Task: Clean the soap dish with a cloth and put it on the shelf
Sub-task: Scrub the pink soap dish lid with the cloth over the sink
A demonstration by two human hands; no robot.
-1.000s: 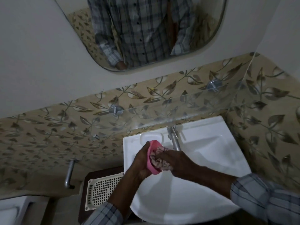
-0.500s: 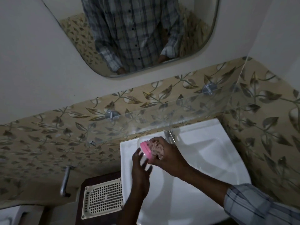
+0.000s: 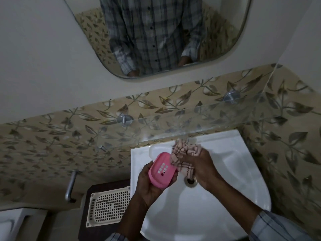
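A pink soap dish point(image 3: 161, 171) with slotted holes lies in my left hand point(image 3: 151, 186), held over the left side of the white washbasin point(image 3: 225, 197), its inside facing up. My right hand point(image 3: 201, 169) grips a bunched pink checked cloth point(image 3: 184, 155), which touches the dish's right edge. A clear glass shelf point(image 3: 173, 126) on two metal pegs runs along the leaf-patterned wall just above the basin.
A mirror point(image 3: 156, 32) hangs above and reflects a person in a checked shirt. A cream perforated tray point(image 3: 107, 207) lies on a dark stand left of the basin. A metal handle point(image 3: 70, 186) juts from the wall at left. The basin drain point(image 3: 191, 181) sits under my right hand.
The dish has gone from upright on its edge with the cloth rubbing inside to lying flat in my left hand, inside up. The cloth has come out to the dish's right edge.
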